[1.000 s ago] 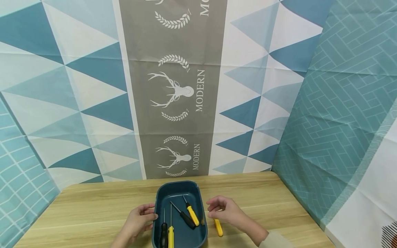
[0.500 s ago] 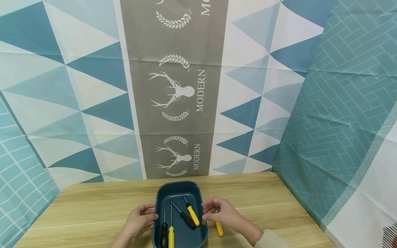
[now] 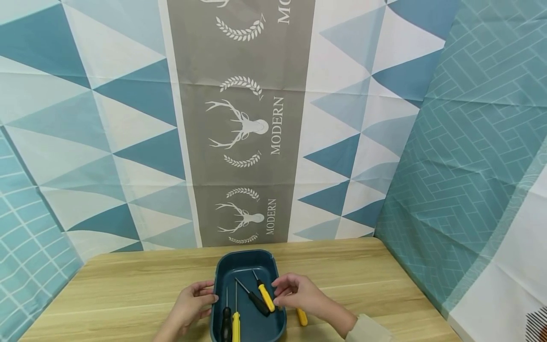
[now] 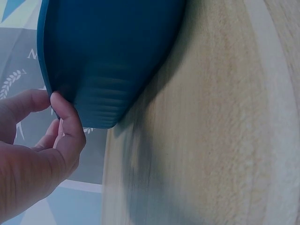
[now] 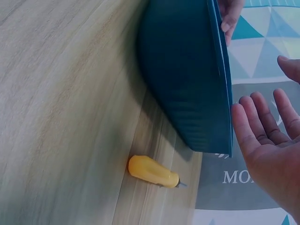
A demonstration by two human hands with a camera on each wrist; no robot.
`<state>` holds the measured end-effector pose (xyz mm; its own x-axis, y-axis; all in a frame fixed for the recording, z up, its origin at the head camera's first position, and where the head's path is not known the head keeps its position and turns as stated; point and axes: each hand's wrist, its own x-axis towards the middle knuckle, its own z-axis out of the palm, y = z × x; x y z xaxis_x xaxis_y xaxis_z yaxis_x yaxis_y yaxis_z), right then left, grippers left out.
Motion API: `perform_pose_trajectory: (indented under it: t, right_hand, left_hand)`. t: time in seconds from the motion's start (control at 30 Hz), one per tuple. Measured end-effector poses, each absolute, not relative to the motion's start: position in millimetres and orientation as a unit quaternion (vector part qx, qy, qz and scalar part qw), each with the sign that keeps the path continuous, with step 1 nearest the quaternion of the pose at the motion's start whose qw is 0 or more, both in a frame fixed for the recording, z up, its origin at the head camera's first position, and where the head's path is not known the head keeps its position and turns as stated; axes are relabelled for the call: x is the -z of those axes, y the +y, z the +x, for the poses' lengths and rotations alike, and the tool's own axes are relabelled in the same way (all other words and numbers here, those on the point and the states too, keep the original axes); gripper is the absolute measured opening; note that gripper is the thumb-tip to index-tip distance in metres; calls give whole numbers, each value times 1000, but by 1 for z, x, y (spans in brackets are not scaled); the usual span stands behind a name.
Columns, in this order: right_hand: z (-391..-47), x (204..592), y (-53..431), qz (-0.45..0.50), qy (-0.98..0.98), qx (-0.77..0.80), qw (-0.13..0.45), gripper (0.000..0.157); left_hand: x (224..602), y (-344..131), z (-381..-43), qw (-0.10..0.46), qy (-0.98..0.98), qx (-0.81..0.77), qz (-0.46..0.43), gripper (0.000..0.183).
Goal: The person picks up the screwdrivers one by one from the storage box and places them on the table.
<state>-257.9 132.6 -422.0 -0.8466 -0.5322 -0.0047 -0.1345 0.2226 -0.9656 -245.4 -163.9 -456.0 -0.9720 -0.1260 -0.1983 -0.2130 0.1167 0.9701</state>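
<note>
A dark blue tray [image 3: 245,256] stands on the table with several screwdrivers in it. Two lie along its left side, a black-handled screwdriver [image 3: 226,325] and a yellow-handled screwdriver [image 3: 236,327]. Right of them are another black-handled screwdriver [image 3: 259,303] and a small yellow-handled screwdriver [image 3: 266,298]. My left hand [image 3: 195,304] pinches the tray's left rim between thumb and fingers, as the left wrist view shows. Over the right rim is my right hand [image 3: 301,295], fingers spread and holding nothing, fingertips close to the small yellow handle. Outside the tray, a yellow-handled screwdriver [image 5: 152,170] lies beneath my right hand.
The wooden table [image 3: 141,285] extends on both sides of the tray. Behind it hangs a patterned cloth [image 3: 243,142] with triangles and deer heads, and a teal cloth [image 3: 461,156] hangs along the right side.
My right hand has moved left, from beside the tray to over its right rim. The left hand stays on the left rim, and the tray and screwdrivers have not moved.
</note>
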Motion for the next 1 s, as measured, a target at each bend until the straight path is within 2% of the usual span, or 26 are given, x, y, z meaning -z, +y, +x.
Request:
perform_pose_trajectory:
  t: [0.5,1.0]
  right_hand:
    - [-258,422,114,-243,758,580,174,34]
    - [-254,425,100,-263,738,589,200,34]
  left_hand:
    - [458,-166,-245,37,745,-657,-105,49]
    - [459,-166,-246,36,745,-657,-110,49]
